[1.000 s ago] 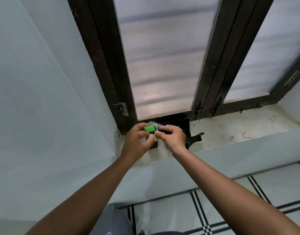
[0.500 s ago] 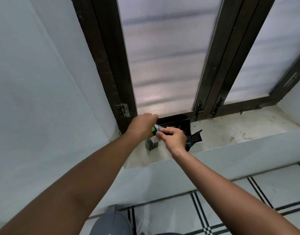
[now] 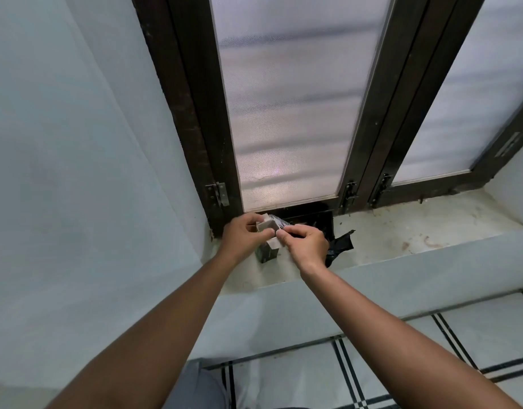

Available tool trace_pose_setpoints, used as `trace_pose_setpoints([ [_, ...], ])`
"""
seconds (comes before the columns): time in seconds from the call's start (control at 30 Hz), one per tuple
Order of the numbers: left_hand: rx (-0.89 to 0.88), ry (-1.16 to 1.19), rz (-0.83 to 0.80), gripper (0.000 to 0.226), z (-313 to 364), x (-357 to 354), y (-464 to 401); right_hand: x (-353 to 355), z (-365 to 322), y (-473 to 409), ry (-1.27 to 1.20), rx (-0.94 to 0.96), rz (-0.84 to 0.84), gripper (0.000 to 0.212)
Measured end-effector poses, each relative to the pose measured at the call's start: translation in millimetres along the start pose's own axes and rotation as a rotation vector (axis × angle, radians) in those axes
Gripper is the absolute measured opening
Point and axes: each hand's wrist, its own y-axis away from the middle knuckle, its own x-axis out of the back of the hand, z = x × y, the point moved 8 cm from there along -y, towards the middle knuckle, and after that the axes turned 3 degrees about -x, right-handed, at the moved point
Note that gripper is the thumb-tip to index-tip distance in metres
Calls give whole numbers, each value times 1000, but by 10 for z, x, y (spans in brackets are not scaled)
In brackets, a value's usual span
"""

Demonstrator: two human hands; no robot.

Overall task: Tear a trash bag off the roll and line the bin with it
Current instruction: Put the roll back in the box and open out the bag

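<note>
A small cardboard box [image 3: 268, 246] stands on the windowsill [image 3: 402, 231] at the left corner, its brown flaps open. My left hand [image 3: 242, 236] grips the box's top flap from the left. My right hand [image 3: 306, 245] pinches the box's other flap at its top. Black trash-bag plastic [image 3: 340, 245] lies crumpled on the sill just right of my right hand and partly behind it. No bin is in view.
A dark-framed window [image 3: 287, 113] with frosted panes rises right behind the box. A pale wall [image 3: 77, 172] closes the left side. The sill stretches to the right. White floor tiles with black lines [image 3: 372, 364] lie below.
The green piece seen between my hands a second ago is out of sight. Both hands now hold the opened brown flaps of the box. My left hand moved back to the box's left side.
</note>
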Motion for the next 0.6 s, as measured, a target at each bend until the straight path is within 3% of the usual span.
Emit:
trace_pose_setpoints([
  [0.07, 5, 42, -4, 51, -45, -35, 67, 53, -73, 31, -2, 26, 24, 13],
  [0.13, 15, 95, 29, 53, -69, -45, 99, 164, -226, 63, 27, 109, 83, 11],
  [0.23, 21, 136, 51, 59, -86, -60, 93, 334, -586, 147, 133, 376, 141, 15],
  [0.33, 21, 137, 23, 66, -143, -95, 82, 337, -920, 281, 331, 641, 33, 16],
  [0.5, 22, 129, 33, 68, -207, -80, 55, 98, -1059, 361, 737, 646, -192, 25],
  [0.6, 9, 129, 11, 66, -187, -91, 37, -96, -1075, 365, 760, 602, -308, 28],
])
